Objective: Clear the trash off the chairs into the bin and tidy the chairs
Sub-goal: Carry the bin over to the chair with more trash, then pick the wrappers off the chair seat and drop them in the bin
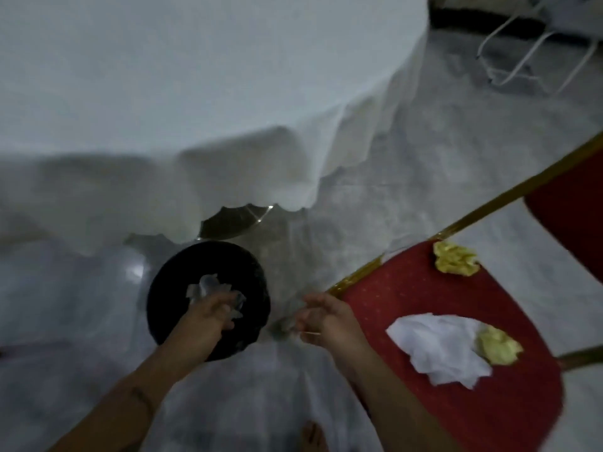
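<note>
Over the black bin [169, 288], clear plastic trash [208, 287] was clutched by the left hand [208, 313]; something small and blurred was pinched by the right hand [326, 316].

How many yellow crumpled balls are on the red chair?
2. One yellow paper ball sits at the seat's far edge by the gold frame; the other lies nearer, touching the white napkin. More could be hidden outside the view.

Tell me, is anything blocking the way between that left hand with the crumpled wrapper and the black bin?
Nothing visible. The left hand holds the crumpled wrapper directly above the open mouth of the black bin, with no lid or object between them.
</note>
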`<state>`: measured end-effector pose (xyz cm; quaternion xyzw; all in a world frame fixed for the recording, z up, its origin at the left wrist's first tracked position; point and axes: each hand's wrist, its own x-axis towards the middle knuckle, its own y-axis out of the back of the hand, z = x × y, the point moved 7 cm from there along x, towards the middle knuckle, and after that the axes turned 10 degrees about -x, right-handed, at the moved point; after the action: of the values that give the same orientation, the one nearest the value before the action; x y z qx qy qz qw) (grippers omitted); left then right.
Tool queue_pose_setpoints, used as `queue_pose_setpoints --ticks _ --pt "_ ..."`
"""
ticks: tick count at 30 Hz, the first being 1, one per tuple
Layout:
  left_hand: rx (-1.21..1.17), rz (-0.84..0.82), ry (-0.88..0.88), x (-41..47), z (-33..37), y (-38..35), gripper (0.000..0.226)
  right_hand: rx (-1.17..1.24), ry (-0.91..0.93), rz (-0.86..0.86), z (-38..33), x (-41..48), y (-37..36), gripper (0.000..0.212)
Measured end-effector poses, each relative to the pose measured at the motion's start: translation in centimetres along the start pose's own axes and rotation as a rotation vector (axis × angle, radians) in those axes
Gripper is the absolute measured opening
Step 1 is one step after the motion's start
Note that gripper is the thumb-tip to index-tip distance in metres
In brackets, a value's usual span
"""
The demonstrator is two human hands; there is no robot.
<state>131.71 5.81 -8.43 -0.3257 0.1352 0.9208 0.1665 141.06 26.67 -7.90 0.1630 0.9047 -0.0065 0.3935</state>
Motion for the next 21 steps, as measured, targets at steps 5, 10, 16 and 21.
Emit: queue_pose_setpoints --ticks 5,10,16,21 --pt "0.031 -0.162 -0.055 -4.5 5.6 -7.5 0.023 0.096 0.051 0.259 -1.4 -6.8 10.3 0.034" --pt "0.133 -0.244 -0.193 -8.2 8.0 -16.0 0.028 0.002 0.109 0.435 -1.0 -10.4 21.4 0.030" --pt "0.367 -0.150 -0.329 -8.5 7.0 -26.6 0.042 -0.446 0.130 0.655 1.1 -10.7 30.8 0.037" --pt "0.586 -0.241 -0.243 -8.7 3.9 -35.5 0.091 -0.882 0.070 0.350 5.2 -7.7 32.5 0.060"
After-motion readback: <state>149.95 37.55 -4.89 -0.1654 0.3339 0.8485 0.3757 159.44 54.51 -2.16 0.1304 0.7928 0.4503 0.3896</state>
